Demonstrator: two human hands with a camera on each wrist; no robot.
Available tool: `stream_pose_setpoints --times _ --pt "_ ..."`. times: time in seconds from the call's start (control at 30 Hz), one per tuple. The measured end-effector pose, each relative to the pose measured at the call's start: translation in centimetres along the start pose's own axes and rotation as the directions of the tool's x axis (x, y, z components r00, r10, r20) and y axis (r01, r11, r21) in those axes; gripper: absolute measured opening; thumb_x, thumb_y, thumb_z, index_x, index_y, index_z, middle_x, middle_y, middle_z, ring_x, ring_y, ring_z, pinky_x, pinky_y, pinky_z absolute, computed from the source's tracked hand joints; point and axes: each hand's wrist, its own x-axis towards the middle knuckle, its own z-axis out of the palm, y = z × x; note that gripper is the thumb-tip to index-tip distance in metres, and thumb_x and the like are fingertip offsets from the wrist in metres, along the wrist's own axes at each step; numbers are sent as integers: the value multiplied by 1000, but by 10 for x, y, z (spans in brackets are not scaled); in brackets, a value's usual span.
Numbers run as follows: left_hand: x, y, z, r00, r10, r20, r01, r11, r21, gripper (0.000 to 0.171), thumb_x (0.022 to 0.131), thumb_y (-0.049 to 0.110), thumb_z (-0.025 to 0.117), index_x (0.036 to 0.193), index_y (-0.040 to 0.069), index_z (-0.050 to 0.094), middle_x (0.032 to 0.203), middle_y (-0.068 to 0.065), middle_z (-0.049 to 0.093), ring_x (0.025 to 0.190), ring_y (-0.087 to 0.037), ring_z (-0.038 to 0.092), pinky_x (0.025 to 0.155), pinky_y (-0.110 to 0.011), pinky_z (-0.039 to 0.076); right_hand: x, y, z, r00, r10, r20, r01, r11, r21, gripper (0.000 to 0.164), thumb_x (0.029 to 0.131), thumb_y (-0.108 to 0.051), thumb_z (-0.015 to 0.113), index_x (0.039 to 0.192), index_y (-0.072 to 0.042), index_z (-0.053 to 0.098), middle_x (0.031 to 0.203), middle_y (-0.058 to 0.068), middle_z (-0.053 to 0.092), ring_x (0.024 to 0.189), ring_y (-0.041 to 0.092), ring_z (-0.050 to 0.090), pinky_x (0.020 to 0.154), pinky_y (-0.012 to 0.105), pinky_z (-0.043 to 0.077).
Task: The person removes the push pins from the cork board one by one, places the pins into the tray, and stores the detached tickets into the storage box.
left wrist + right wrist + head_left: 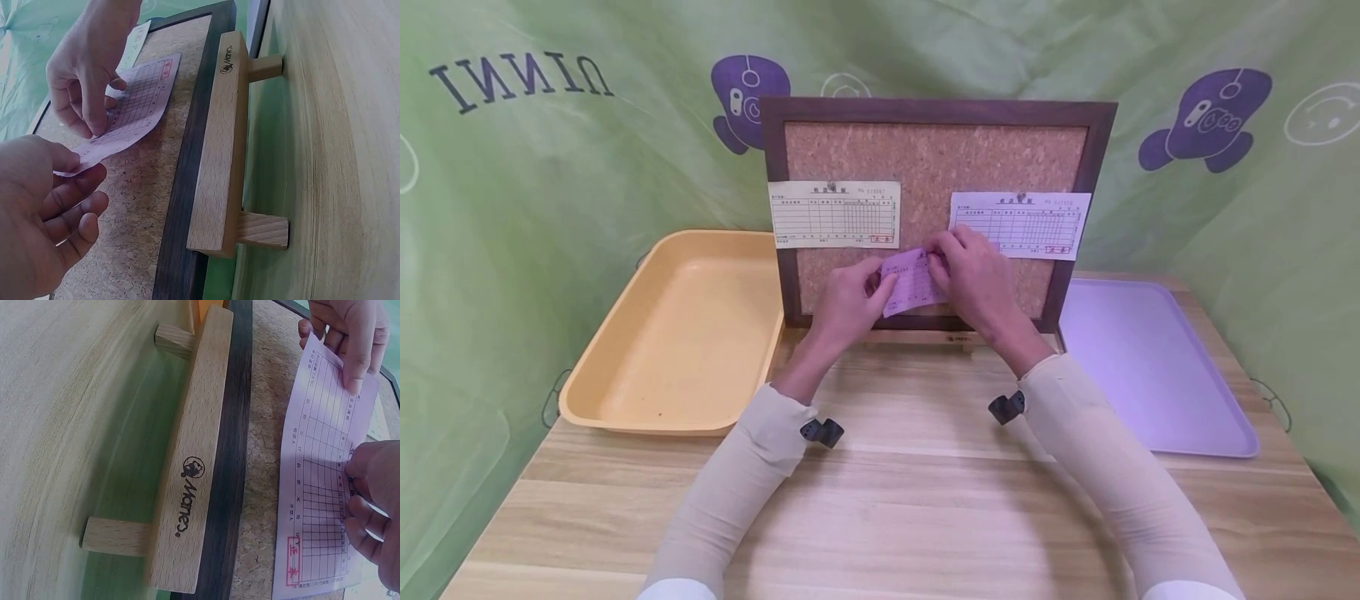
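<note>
A pink printed receipt (pixel 910 282) is held against the lower middle of a framed cork board (pixel 925 158). My left hand (pixel 848 302) pinches its left end between thumb and forefinger. At the receipt's upper edge, the curled fingers of my right hand (pixel 973 275) grip near the middle; whether a pin sits between those fingertips is hidden. In the right wrist view the receipt (pixel 312 469) shows a printed grid and a red stamp. Pinned above are a cream receipt (pixel 835 221) on the left and a white receipt (pixel 1037 218) on the right, partly behind my right hand.
A deep yellow tray (pixel 670 417) stands left of the board, and a flat lilac tray (pixel 1150 350) lies to the right. Below the board's dark frame is a wooden ledge (pixel 215 156) on short pegs. Green printed cloth (pixel 587 167) hangs behind the wooden table (pixel 910 500).
</note>
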Motion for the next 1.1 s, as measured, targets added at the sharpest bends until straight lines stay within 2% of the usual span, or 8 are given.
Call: stream_pose_setpoints --times 0.27,0.5,0.63,0.83,0.97,1.1 --pt "-2 1 -1 1000 -4 -1 4 1000 -3 17 103 17 65 103 2 72 72 -2 64 57 -13 57 47 -28 44 -2 -1 0 1000 -20 10 21 1000 -22 10 98 -11 67 104 -5 71 86 7 60 70 24 53 54 36 44" --pt "-3 3 -2 1000 -14 1 14 1000 -17 18 103 17 65 108 2 73 75 -3 65 59 -14 57 48 -27 44 -5 -3 -2 1000 -25 10 25 1000 -16 8 97 -11 67 103 -6 71 85 6 59 71 24 53 54 37 44" --pt "-5 4 -4 1000 -20 2 20 997 -70 19 104 16 64 109 1 73 77 -4 66 61 -14 58 51 -28 47 -7 -6 -4 999 -44 -3 44 999 3 8 95 -10 68 102 -6 71 86 7 62 72 24 55 56 37 46" --pt "-10 10 -11 1000 -28 2 27 987 -157 17 103 16 65 102 0 73 82 -6 69 67 -17 60 57 -30 52 -13 -12 -13 996 -88 -24 88 995 36 11 91 -10 70 101 -6 72 88 7 66 75 25 59 63 39 51" --pt "-15 14 -15 1000 -24 16 26 984 -179 17 103 15 65 102 0 73 83 -6 70 68 -17 61 59 -31 53 -16 -16 -21 995 -98 -28 99 994 37 11 91 -12 73 100 -6 73 88 7 67 75 24 60 63 36 52" --pt "-22 18 -21 999 -30 20 33 986 -164 16 102 14 66 100 0 73 80 -4 69 66 -16 60 57 -30 52 -23 -16 -31 995 -104 -11 104 993 51 11 91 -12 74 100 -5 73 87 7 67 75 22 59 62 33 51"
